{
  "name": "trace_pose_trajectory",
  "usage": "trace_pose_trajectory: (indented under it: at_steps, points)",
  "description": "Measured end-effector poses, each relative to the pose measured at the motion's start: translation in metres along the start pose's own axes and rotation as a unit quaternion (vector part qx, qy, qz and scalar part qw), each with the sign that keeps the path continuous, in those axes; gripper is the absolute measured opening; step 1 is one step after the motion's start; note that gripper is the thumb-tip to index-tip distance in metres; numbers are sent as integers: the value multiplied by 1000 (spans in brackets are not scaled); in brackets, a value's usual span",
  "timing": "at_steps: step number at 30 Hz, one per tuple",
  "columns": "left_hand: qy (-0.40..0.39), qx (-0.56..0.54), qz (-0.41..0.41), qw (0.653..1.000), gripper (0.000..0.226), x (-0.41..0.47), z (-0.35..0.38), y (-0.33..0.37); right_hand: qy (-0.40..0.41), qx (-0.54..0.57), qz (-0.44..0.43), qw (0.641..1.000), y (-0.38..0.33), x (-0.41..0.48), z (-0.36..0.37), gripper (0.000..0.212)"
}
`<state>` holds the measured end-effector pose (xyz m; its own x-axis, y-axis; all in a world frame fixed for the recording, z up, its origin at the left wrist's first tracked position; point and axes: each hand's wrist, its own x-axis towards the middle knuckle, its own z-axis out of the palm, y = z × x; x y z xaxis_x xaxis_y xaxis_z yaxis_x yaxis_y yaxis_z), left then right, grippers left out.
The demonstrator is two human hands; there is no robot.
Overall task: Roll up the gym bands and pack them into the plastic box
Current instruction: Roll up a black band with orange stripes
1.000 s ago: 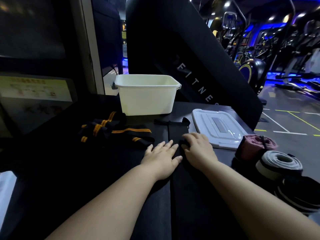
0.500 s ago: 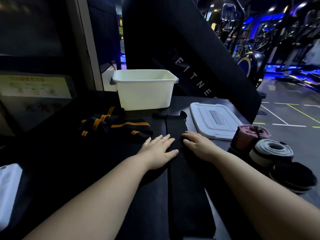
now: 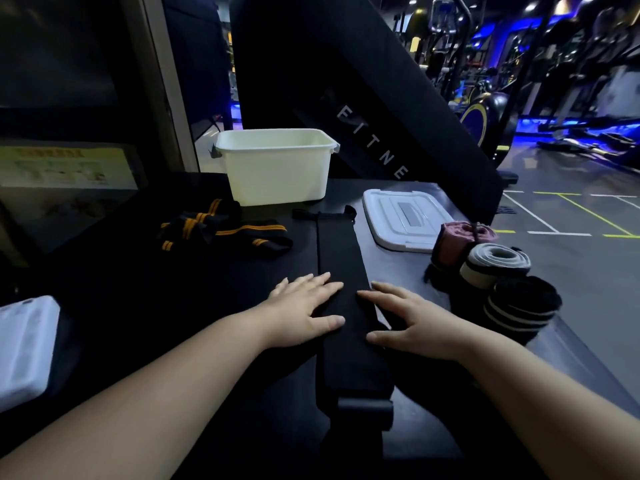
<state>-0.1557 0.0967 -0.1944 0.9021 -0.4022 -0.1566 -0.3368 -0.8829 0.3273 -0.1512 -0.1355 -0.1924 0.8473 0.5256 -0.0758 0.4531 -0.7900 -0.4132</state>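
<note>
Lying flat on the dark table [image 3: 398,271], the black band [image 3: 341,268] ran between the left hand [image 3: 304,310] and right hand [image 3: 412,323]. Both pressed its edges with straight fingers, gripping nothing, nearer its close end than a moment earlier. Beyond sat the rolled bands [image 3: 498,263], then the plastic box [image 3: 277,174].

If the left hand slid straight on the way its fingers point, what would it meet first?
The left hand touches the flat black band, so it would slide across that first. Beyond it, the line seems to lead to the near corner of the white lid, though depth is unclear.
</note>
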Motion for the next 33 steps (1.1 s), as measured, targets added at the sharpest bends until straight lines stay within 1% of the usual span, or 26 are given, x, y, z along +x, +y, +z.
trace_pose_trajectory:
  at_steps: [3, 5, 7, 9, 10, 13, 15, 17, 19, 21, 24, 27, 33]
  points:
    - [14, -28, 50, 998, 56, -11, 3, 0, -14, 5, -25, 1000, -4, -15, 2, 78]
    - [30, -38, 64, 997, 54, -16, 5, -1, -25, 6, -30, 999, -6, -25, 3, 82]
    - [40, -43, 72, 996, 54, -22, 7, -2, -3, 7, -30, 1000, -6, -31, 8, 79]
    - [44, -57, 76, 995, 50, -28, 9, -1, 37, -1, -27, 999, -6, -36, 12, 70]
    - [51, -66, 82, 993, 46, -31, 9, -1, 62, -5, -34, 997, -8, -38, 14, 62]
    - [79, -122, 119, 982, 25, -41, 12, 2, 141, 6, -97, 985, -11, -46, 22, 29]
    - [76, -183, 147, 969, 14, -48, 14, 6, 147, 51, -110, 982, -14, -53, 28, 19]
    - [70, -228, 152, 959, 14, -54, 16, 10, 128, 119, -99, 980, -18, -60, 31, 18]
    - [72, -242, 150, 956, 17, -56, 18, 12, 105, 163, -94, 976, -20, -66, 31, 27]
    - [66, -234, 151, 958, 21, -57, 19, 13, 79, 191, -95, 974, -24, -70, 29, 35]
    - [57, -207, 139, 967, 25, -59, 19, 15, 61, 210, -106, 970, -25, -75, 29, 35]
    - [55, -194, 135, 970, 22, -62, 18, 17, 79, 210, -122, 967, -25, -78, 30, 25]
    - [40, -223, 136, 964, 20, -72, 18, 20, 159, 162, -140, 964, -27, -81, 41, 24]
